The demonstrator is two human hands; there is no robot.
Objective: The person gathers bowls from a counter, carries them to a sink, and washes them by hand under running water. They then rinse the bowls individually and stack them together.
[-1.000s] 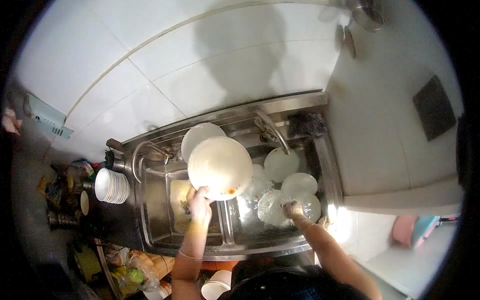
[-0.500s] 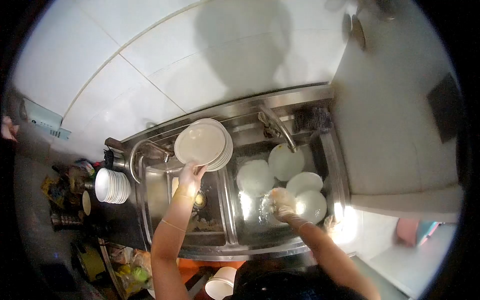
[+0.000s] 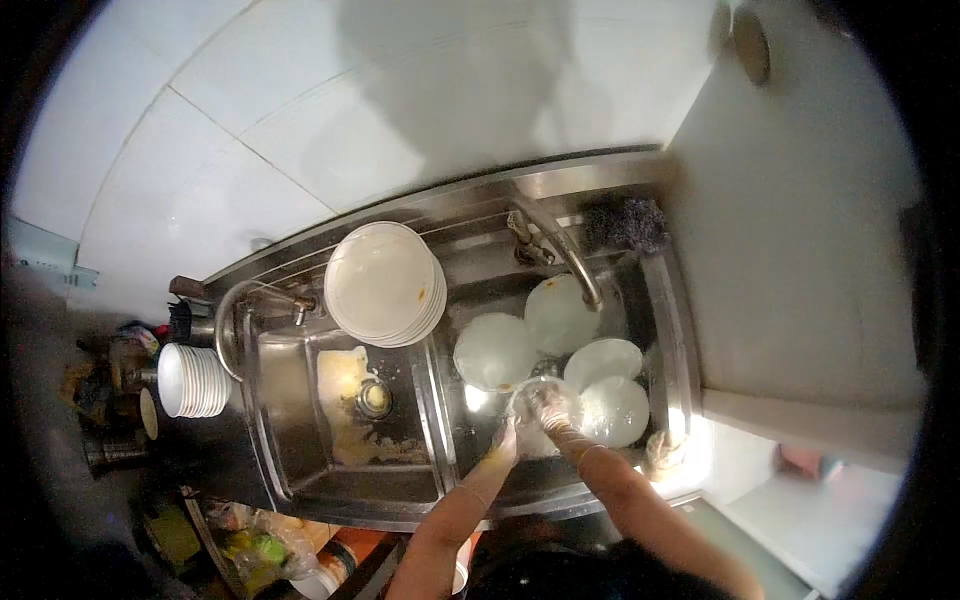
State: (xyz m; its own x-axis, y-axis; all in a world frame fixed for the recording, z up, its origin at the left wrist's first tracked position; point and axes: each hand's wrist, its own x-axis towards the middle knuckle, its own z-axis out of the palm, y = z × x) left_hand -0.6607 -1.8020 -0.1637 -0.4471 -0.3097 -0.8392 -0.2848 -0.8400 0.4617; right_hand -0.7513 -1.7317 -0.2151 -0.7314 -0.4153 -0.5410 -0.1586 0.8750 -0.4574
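Note:
In the right sink basin, both my hands are at a white plate [image 3: 532, 434] under splashing water. My left hand [image 3: 507, 443] is at the plate's left edge, its fingers closed against the rim. My right hand [image 3: 557, 418] is over the plate, fingers curled and partly blurred; what they hold cannot be made out. Several white plates lie around them in the water, among them one plate [image 3: 495, 352] to the left and another plate [image 3: 615, 412] to the right. A stack of white plates [image 3: 378, 282] rests on the divider's back part, an orange spot on its top plate.
A curved faucet [image 3: 560, 240] hangs over the right basin, a second faucet [image 3: 232, 320] over the left. Food scraps lie around the left basin's drain [image 3: 373, 398]. A stack of white bowls or dishes [image 3: 193, 381] stands left. A dark scrubber [image 3: 640, 224] sits at the back right.
My left hand has left the plate stack and come down right to the plate in the right basin. My right hand stays there, shifted slightly. The camera view has shifted a little.

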